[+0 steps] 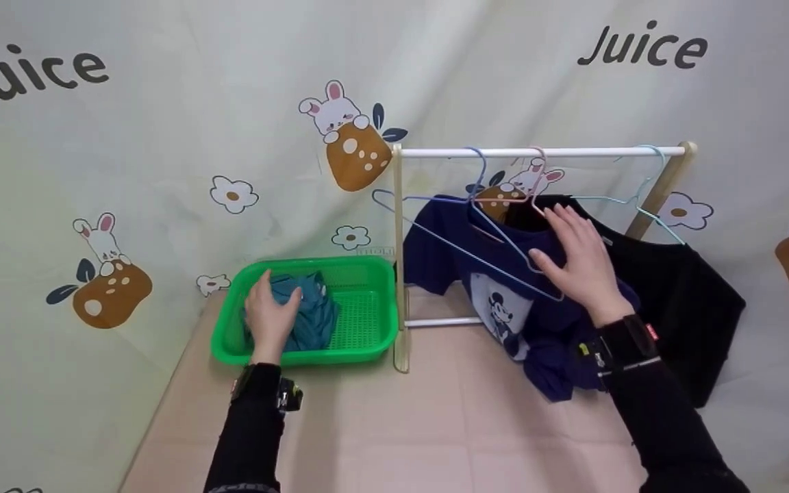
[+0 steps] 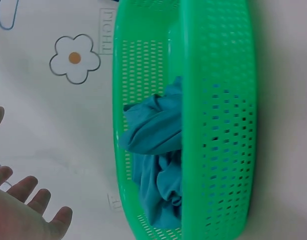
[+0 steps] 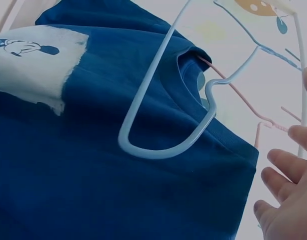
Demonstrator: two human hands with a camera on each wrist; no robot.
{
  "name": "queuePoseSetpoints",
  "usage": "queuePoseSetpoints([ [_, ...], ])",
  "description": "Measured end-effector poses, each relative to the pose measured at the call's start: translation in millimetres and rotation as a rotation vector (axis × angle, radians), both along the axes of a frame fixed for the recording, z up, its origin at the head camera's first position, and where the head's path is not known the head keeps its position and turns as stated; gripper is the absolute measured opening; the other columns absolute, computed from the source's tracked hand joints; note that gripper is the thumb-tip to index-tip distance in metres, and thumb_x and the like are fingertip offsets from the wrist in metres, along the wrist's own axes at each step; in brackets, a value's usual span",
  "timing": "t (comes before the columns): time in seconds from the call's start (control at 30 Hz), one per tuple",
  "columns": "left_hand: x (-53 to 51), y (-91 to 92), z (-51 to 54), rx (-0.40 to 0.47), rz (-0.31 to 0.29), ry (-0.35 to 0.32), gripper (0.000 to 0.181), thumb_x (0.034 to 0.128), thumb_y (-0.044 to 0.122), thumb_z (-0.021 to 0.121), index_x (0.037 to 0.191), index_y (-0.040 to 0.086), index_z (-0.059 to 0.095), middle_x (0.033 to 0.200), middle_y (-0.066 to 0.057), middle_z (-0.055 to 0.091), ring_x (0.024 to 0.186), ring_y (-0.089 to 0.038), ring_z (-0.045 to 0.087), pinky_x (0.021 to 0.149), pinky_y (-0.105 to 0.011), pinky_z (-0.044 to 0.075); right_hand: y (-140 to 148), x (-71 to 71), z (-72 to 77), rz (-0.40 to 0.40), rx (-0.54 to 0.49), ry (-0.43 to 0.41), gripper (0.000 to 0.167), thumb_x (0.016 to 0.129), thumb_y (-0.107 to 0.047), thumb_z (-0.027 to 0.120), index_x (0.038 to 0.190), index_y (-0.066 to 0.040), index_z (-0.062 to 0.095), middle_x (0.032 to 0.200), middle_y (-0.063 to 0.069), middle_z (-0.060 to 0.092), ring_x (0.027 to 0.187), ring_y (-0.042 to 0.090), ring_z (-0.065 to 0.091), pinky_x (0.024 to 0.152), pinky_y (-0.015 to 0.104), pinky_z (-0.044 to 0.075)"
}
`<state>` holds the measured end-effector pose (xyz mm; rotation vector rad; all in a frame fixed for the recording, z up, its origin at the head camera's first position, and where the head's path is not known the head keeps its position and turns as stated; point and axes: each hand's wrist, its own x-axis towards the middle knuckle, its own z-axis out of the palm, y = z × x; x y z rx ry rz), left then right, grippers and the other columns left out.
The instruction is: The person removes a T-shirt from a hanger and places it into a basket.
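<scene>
Over the left part of a green basket [image 1: 367, 352] hovers my left hand [image 1: 272, 318], thumb and fingers spread, holding nothing. Crumpled teal cloth [image 2: 158, 130] lies inside the basket; the left wrist view shows the hand apart from it. My right hand [image 1: 583, 263] is raised beside the rack with its fingers extended. Near it hangs a bare blue hanger [image 3: 166, 152], in front of a navy shirt [image 3: 123, 125] with a Mickey Mouse patch. That shirt is on a pink hanger [image 1: 537, 181]. Whether the right fingertips touch anything, I cannot tell.
A clothes rack with a white rail [image 1: 572, 152] and wooden posts stands right of the basket. On its right end a black garment [image 1: 696, 301] hangs from a mint hanger [image 1: 655, 216]. A pale pink tabletop [image 1: 394, 424] lies below; a printed curtain [image 1: 230, 89] is behind.
</scene>
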<state>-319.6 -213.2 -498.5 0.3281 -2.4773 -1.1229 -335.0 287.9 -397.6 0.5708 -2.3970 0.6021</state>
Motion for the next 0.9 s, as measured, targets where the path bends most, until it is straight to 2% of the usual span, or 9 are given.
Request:
queuePoseSetpoints([
  [0.33, 6.9, 20.7, -20.6, -0.133, -0.072, -0.022, 0.077, 0.0936, 0.033, 0.068, 0.154, 0.003, 0.031, 0.152, -0.024, 0.034, 0.140, -0.045, 0.025, 0.107, -0.066, 0.020, -9, -17.7, 14.6, -0.078, -0.046, -0.108, 0.064, 0.095, -0.027, 0.065, 0.147, 0.001, 0.042, 0.146, 0.025, 0.044, 0.136, 0.044, 0.036, 0.113, 0.054, 0.025],
  [0.47, 10.8, 31.0, -28.6, -0.175, -0.094, -0.024, 0.080, 0.0926, 0.035, 0.069, 0.154, 0.003, 0.029, 0.153, -0.024, 0.033, 0.140, -0.046, 0.025, 0.108, -0.066, 0.019, -14, -24.9, 19.5, -0.077, -0.079, -0.167, 0.061, 0.097, -0.026, 0.062, 0.146, 0.004, 0.042, 0.145, 0.027, 0.045, 0.135, 0.044, 0.037, 0.112, 0.054, 0.026],
  [0.63, 18.8, 50.4, -39.3, -0.253, -0.128, 0.013, 0.085, 0.0893, 0.037, 0.073, 0.154, 0.003, 0.030, 0.153, -0.024, 0.033, 0.139, -0.045, 0.027, 0.108, -0.066, 0.021, -20, -32.0, 24.9, -0.073, -0.131, -0.216, 0.057, 0.099, -0.024, 0.059, 0.146, 0.004, 0.043, 0.142, 0.027, 0.048, 0.132, 0.042, 0.043, 0.111, 0.052, 0.029],
  [0.77, 22.6, 63.7, -46.8, -0.293, -0.171, 0.028, 0.089, 0.0871, 0.039, 0.075, 0.155, 0.004, 0.028, 0.153, -0.022, 0.033, 0.138, -0.045, 0.028, 0.107, -0.066, 0.022, -25, -37.7, 29.0, -0.068, -0.169, -0.286, 0.056, 0.100, -0.023, 0.057, 0.147, 0.003, 0.041, 0.139, 0.026, 0.052, 0.126, 0.039, 0.052, 0.108, 0.048, 0.037],
  [0.9, 25.2, 75.5, -51.1, -0.314, -0.201, 0.035, 0.089, 0.0861, 0.040, 0.075, 0.154, 0.003, 0.030, 0.153, -0.022, 0.034, 0.138, -0.045, 0.028, 0.106, -0.066, 0.023, -26, -43.5, 33.6, -0.063, -0.250, -0.332, 0.052, 0.101, -0.019, 0.055, 0.146, 0.005, 0.042, 0.127, 0.027, 0.060, 0.114, 0.037, 0.060, 0.100, 0.045, 0.045],
])
